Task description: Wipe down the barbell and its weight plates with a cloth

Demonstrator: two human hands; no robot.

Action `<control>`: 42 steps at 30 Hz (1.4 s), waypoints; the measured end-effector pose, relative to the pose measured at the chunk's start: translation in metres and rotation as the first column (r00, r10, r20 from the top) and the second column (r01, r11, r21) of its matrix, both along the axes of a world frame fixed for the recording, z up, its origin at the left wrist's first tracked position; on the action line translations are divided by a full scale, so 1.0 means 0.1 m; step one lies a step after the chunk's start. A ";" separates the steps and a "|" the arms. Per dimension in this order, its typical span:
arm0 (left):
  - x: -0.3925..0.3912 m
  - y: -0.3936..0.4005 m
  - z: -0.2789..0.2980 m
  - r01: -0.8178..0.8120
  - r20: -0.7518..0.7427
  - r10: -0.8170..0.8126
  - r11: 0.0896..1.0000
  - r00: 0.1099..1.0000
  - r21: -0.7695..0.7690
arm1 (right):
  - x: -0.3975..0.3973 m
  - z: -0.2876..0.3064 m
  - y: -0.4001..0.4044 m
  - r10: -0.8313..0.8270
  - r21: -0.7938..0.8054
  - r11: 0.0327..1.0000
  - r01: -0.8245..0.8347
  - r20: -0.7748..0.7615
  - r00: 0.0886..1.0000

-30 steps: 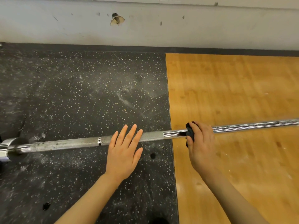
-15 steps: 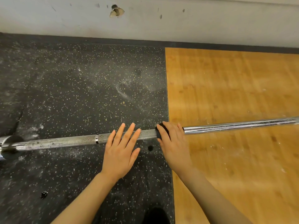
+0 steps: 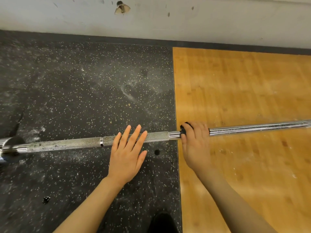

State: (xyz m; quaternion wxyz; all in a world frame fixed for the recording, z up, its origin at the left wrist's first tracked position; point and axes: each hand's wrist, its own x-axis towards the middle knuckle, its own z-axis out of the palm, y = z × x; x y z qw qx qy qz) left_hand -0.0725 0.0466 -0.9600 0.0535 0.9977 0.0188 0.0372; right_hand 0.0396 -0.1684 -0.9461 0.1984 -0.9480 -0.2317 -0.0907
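Note:
A steel barbell (image 3: 80,143) lies across the floor from left to right, its knurled part dusty with chalk and its right part shiny chrome. My left hand (image 3: 127,153) rests flat on the knurled shaft with straight fingers. My right hand (image 3: 195,143) grips the bar at the seam between the two floors, with a black cloth (image 3: 184,128) wrapped round the bar under its fingers. The bar's collar (image 3: 8,143) shows at the far left edge. No weight plate is in view.
Black speckled rubber flooring (image 3: 84,81) with chalk smears covers the left; a wooden platform (image 3: 244,98) covers the right. A white wall (image 3: 168,17) with a chipped hole runs along the back. A dark shoe tip (image 3: 162,221) shows at the bottom.
My right hand slid left along the bar with the cloth, then back right to the floor seam. My left hand stayed flat on the knurled part.

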 end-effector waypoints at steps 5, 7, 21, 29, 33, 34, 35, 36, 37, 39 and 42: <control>-0.02 -0.01 -0.01 0.006 0.010 -0.006 1.000 1.000 0.002 | -0.15 -0.03 0.39 0.103 -0.008 0.995 -0.103 0.021 0.994; -0.02 0.00 0.00 0.010 0.005 -0.010 1.000 1.000 0.004 | -0.13 -0.03 0.37 0.106 -0.022 0.994 -0.106 0.037 0.994; 0.02 -0.05 0.29 -0.022 -0.052 0.017 0.995 0.998 -0.099 | 0.04 0.10 -0.13 0.030 -0.015 0.999 -0.030 -0.022 0.999; 0.65 0.08 0.43 -0.067 -0.128 0.063 0.997 0.990 -0.025 | -0.05 0.19 -0.17 0.032 -0.047 0.998 -0.035 -0.066 0.997; 0.74 0.08 0.34 -0.174 -0.177 0.162 0.983 0.971 -0.055 | -0.12 0.14 -0.22 0.037 -0.032 0.999 -0.038 -0.024 0.999; 0.72 0.06 0.32 -0.194 -0.195 0.178 0.979 0.965 -0.068 | -0.14 0.12 -0.23 0.038 -0.030 0.999 -0.038 -0.018 0.999; 0.70 0.04 0.29 -0.210 -0.215 0.190 0.975 0.958 -0.072 | -0.16 0.09 -0.25 0.037 -0.026 0.999 -0.037 -0.014 0.999; 0.66 0.01 0.26 -0.220 -0.236 0.199 0.973 0.951 -0.068 | -0.18 0.06 -0.26 0.033 -0.017 0.999 -0.034 -0.008 0.999; 0.63 -0.01 0.23 -0.228 -0.252 0.207 0.972 0.945 -0.057 | -0.21 0.03 -0.28 0.028 -0.007 1.000 -0.028 0.003 1.000; 0.57 -0.04 0.20 -0.237 -0.274 0.218 0.971 0.937 -0.038 | -0.27 -0.03 -0.32 0.019 0.006 1.000 -0.019 0.024 1.000; 0.46 -0.10 0.21 -0.223 -0.276 0.208 0.974 0.938 -0.024 | -0.39 -0.07 -0.37 0.001 0.014 1.000 -0.002 0.016 1.000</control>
